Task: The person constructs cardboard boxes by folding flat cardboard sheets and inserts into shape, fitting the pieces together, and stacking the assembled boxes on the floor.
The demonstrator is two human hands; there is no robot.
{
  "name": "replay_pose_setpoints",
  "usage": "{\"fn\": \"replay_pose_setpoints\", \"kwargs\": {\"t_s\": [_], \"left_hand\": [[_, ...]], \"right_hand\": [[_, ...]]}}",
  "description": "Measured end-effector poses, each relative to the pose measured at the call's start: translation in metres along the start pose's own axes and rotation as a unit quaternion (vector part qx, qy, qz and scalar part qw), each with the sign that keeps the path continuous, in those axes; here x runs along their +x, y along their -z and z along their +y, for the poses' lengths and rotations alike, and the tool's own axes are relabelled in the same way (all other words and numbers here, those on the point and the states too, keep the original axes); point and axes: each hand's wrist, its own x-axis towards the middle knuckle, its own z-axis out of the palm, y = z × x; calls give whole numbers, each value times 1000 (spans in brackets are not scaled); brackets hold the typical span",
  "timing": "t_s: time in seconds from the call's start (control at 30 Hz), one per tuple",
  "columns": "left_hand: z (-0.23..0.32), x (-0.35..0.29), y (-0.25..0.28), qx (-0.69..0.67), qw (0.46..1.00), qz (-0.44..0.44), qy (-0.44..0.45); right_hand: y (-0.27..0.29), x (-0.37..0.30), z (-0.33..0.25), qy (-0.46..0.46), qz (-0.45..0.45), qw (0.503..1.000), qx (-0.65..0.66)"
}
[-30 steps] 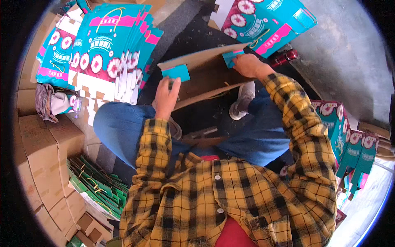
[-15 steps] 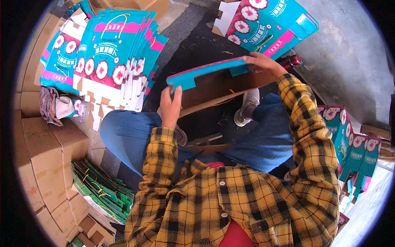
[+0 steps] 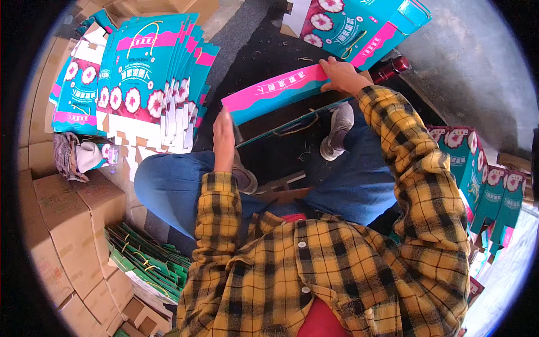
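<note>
A teal and pink cardboard gift box point(image 3: 275, 92) with a yellow cord handle is held tilted in front of me, between my knees and above the dark mat. Its open side faces me, and the brown inside shows in shadow. Against its left end lies my left hand point(image 3: 223, 137), flat, with the fingers straight and pointing away from me. My right hand point(image 3: 343, 77) grips the box's far right corner, fingers over the top edge and thumb underneath. A dark red bottle-like thing point(image 3: 393, 69) lies just beyond that hand.
Flat teal and pink boxes point(image 3: 132, 78) lean in a stack at the far left. Another such box point(image 3: 359, 28) rests at the far right. Brown cartons point(image 3: 67, 224) and green folded boxes point(image 3: 146, 258) are at my left; upright teal boxes point(image 3: 494, 196) stand at my right.
The box has tipped so its pink and teal panel now shows. My left hand has straightened flat against the end, and my right hand has shifted slightly left.
</note>
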Motion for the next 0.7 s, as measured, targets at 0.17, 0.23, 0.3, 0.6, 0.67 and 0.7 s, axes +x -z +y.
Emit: {"fn": "replay_pose_setpoints", "kwargs": {"t_s": [0.17,0.23,0.3,0.6,0.67,0.7], "left_hand": [[-71,20,4,31,986,-162,12],[-69,18,1,7,982,-187,10],[-84,14,10,72,987,-145,-14],[-73,22,9,21,981,-191,5],[-75,25,5,24,984,-176,0],[-75,25,6,25,984,-178,1]], "right_hand": [[-1,-6,6,27,61,998,-5],[4,-13,27,-24,73,997,23],[26,-14,32,-72,30,997,30],[19,-58,47,99,-221,890,385],[13,-61,51,105,-173,888,413],[12,-61,54,104,-173,887,415]]}}
